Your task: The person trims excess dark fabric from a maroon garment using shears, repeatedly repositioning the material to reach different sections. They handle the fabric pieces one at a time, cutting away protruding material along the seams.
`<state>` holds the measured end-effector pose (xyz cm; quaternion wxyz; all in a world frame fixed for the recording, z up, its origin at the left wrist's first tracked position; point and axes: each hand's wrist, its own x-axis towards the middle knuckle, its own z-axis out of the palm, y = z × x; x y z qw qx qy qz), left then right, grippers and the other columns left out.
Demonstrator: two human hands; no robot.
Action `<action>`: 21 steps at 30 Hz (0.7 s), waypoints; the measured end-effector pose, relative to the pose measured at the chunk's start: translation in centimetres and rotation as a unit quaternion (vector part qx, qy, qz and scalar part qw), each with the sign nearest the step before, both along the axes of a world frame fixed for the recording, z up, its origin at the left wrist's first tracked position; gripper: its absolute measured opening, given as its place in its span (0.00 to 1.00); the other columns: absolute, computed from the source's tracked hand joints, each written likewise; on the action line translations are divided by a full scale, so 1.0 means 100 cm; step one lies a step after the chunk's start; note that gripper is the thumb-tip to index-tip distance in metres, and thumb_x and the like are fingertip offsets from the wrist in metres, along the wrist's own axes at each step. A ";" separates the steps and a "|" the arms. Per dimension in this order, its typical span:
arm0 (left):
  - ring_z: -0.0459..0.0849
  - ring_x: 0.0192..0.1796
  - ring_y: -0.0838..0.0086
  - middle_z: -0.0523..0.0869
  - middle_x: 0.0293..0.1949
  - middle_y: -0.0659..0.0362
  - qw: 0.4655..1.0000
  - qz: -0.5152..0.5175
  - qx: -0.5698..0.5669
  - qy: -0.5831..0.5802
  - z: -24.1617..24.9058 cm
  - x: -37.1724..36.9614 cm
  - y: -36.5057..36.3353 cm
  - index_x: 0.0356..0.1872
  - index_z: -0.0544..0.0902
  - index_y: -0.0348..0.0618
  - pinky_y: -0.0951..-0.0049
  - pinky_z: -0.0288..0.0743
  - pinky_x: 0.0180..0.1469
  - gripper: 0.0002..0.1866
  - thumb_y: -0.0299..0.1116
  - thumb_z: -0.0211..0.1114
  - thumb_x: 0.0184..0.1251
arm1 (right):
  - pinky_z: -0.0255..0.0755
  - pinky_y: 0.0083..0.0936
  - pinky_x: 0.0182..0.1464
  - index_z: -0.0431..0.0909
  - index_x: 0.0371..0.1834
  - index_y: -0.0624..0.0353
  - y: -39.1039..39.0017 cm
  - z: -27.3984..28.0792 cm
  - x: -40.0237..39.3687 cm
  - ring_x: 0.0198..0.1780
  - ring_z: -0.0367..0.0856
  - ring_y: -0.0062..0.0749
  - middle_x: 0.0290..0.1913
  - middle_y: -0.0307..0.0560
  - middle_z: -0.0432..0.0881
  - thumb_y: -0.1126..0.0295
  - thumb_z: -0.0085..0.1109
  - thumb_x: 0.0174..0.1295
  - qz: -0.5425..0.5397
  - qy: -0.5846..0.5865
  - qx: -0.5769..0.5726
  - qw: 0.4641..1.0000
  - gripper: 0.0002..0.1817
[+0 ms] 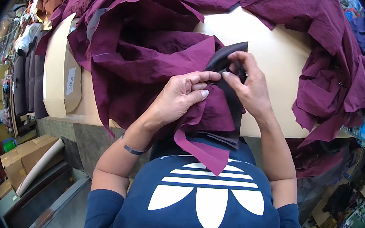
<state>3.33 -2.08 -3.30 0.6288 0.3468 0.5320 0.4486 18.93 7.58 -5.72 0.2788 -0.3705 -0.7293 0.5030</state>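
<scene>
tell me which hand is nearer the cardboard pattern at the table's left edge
Left. The left hand is closer to the cardboard pattern; the right hand is farther away.

A pale work table [283, 58] fills the middle of the frame, with a flat cardboard pattern piece [63, 78] lying on its left end. At lower left, cardboard boxes [22, 159] and a cardboard tube [44, 163] sit on the grey floor [68, 204] beside the table. Dark garments [26, 82] hang at the left edge, and cluttered goods crowd the dim lower right corner.
</scene>
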 end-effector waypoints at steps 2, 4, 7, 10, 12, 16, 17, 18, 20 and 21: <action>0.68 0.35 0.90 0.76 0.36 0.65 0.999 0.020 0.001 -0.035 0.001 0.001 -0.001 0.57 0.70 0.32 0.90 0.64 0.40 0.20 0.16 0.51 0.61 | 0.71 0.28 0.45 0.69 0.46 0.64 -0.003 0.011 0.009 0.40 0.77 0.35 0.42 0.52 0.77 0.73 0.59 0.53 -0.043 0.011 0.001 0.999 0.17; 0.68 0.35 0.90 0.75 0.37 0.66 0.998 0.035 0.001 -0.058 0.003 0.002 -0.001 0.58 0.69 0.32 0.91 0.64 0.40 0.21 0.16 0.51 0.61 | 0.71 0.28 0.41 0.69 0.48 0.62 -0.011 0.022 0.016 0.39 0.77 0.37 0.42 0.51 0.75 0.73 0.59 0.53 -0.020 -0.005 0.021 1.000 0.19; 0.70 0.37 0.90 0.75 0.39 0.65 0.996 0.041 -0.001 -0.074 0.001 0.003 0.000 0.59 0.68 0.32 0.90 0.65 0.43 0.22 0.16 0.51 0.60 | 0.71 0.29 0.31 0.70 0.52 0.57 -0.023 0.033 0.024 0.29 0.76 0.39 0.33 0.48 0.73 0.70 0.60 0.52 0.063 -0.080 0.137 0.985 0.22; 0.72 0.39 0.89 0.76 0.43 0.63 0.996 0.038 0.005 -0.082 -0.004 0.003 0.000 0.58 0.68 0.31 0.89 0.66 0.46 0.22 0.16 0.51 0.60 | 0.69 0.29 0.27 0.71 0.52 0.55 -0.037 0.026 0.025 0.24 0.74 0.36 0.29 0.45 0.72 0.68 0.61 0.51 0.065 -0.182 0.282 0.939 0.23; 0.73 0.41 0.88 0.76 0.45 0.61 0.995 0.046 0.009 -0.090 -0.003 0.004 0.000 0.58 0.68 0.31 0.88 0.67 0.48 0.22 0.16 0.51 0.60 | 0.67 0.25 0.25 0.72 0.53 0.56 -0.040 0.023 0.024 0.21 0.72 0.31 0.26 0.41 0.69 0.67 0.61 0.50 0.046 -0.207 0.358 0.909 0.23; 0.74 0.42 0.87 0.77 0.44 0.60 0.994 0.042 0.017 -0.095 -0.005 0.005 -0.001 0.59 0.67 0.31 0.88 0.68 0.49 0.22 0.16 0.51 0.61 | 0.66 0.26 0.26 0.73 0.53 0.58 -0.047 0.024 0.023 0.22 0.71 0.32 0.25 0.42 0.70 0.69 0.60 0.50 0.043 -0.245 0.402 0.881 0.24; 0.75 0.42 0.87 0.77 0.44 0.60 0.994 0.040 0.018 -0.096 -0.006 0.005 -0.001 0.59 0.67 0.31 0.88 0.69 0.49 0.22 0.17 0.52 0.61 | 0.66 0.27 0.26 0.73 0.54 0.58 -0.048 0.025 0.023 0.23 0.72 0.33 0.26 0.43 0.71 0.70 0.61 0.50 0.048 -0.259 0.397 0.879 0.24; 0.76 0.43 0.86 0.78 0.43 0.60 0.994 0.038 0.020 -0.097 -0.006 0.005 -0.001 0.59 0.67 0.31 0.88 0.70 0.49 0.22 0.17 0.52 0.61 | 0.66 0.27 0.26 0.73 0.53 0.59 -0.049 0.025 0.023 0.23 0.71 0.33 0.26 0.43 0.71 0.71 0.61 0.49 0.048 -0.260 0.401 0.877 0.24; 0.76 0.43 0.86 0.79 0.42 0.60 0.994 0.038 0.025 -0.104 -0.007 0.005 -0.002 0.59 0.67 0.31 0.88 0.70 0.49 0.22 0.17 0.53 0.62 | 0.67 0.26 0.26 0.74 0.53 0.59 -0.049 0.025 0.023 0.22 0.71 0.32 0.25 0.43 0.71 0.71 0.61 0.48 0.048 -0.263 0.410 0.872 0.24; 0.76 0.42 0.87 0.79 0.42 0.61 0.993 0.038 0.027 -0.108 -0.007 0.005 -0.002 0.59 0.67 0.31 0.88 0.70 0.49 0.22 0.17 0.53 0.62 | 0.67 0.26 0.26 0.74 0.53 0.59 -0.050 0.023 0.023 0.22 0.71 0.32 0.25 0.43 0.71 0.71 0.61 0.48 0.048 -0.256 0.410 0.874 0.24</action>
